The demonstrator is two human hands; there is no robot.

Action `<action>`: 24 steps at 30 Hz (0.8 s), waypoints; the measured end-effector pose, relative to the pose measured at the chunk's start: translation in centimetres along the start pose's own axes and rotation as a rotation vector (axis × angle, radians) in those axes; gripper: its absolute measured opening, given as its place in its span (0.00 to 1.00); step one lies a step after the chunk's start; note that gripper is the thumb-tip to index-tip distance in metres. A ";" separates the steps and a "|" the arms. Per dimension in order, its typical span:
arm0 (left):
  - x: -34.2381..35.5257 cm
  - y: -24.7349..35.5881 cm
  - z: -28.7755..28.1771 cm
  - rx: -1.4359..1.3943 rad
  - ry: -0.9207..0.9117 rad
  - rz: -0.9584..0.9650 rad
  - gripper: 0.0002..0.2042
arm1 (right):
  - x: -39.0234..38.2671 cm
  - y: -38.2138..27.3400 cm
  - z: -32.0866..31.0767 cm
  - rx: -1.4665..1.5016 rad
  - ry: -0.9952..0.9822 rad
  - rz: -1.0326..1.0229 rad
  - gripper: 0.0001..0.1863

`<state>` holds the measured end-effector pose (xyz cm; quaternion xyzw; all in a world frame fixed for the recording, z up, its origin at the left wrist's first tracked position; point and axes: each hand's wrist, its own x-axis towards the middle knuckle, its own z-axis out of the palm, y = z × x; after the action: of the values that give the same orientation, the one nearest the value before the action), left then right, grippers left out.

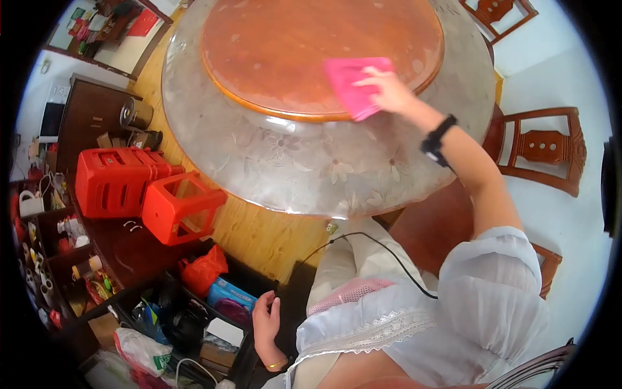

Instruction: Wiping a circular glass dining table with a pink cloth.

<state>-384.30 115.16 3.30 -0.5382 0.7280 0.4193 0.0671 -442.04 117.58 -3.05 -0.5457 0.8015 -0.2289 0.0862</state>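
My right hand [387,91] presses a bright pink cloth [353,81] onto the near right edge of a round brown wooden turntable [285,52]. Part of the cloth hangs over the rim. Below the turntable spreads a round table under a clear, flower-patterned cover [278,152]. A black band sits on my right wrist. Down by my side, my left hand [265,322] is held loosely, fingers slightly bent and apart, with nothing visible in it. It is next to an open drawer [262,285] of packages, touching none that I can see.
Red plastic stools [120,185] lie on a dark cabinet top at the left, beside cluttered shelves [68,253]. The drawer holds a red bag [204,269] and a blue packet [230,295]. Wooden chairs [544,146] stand along the right. A black cable [395,253] crosses my lap.
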 end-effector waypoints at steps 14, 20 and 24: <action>1.9 0.4 0.8 -0.003 -0.058 -0.032 0.12 | 9.4 -6.0 4.0 -0.176 -0.179 0.213 0.30; 1.7 1.6 0.5 -0.012 -0.033 -0.112 0.12 | 18.0 -15.2 10.9 -0.004 -0.190 0.138 0.27; 1.0 3.0 0.2 -0.034 0.018 -0.174 0.13 | 24.6 -15.9 12.2 -0.045 -0.202 0.103 0.28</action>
<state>-387.28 114.76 4.19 -0.6042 0.6718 0.4194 0.0878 -433.60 86.99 -3.69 -0.5259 0.8206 -0.1502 0.1660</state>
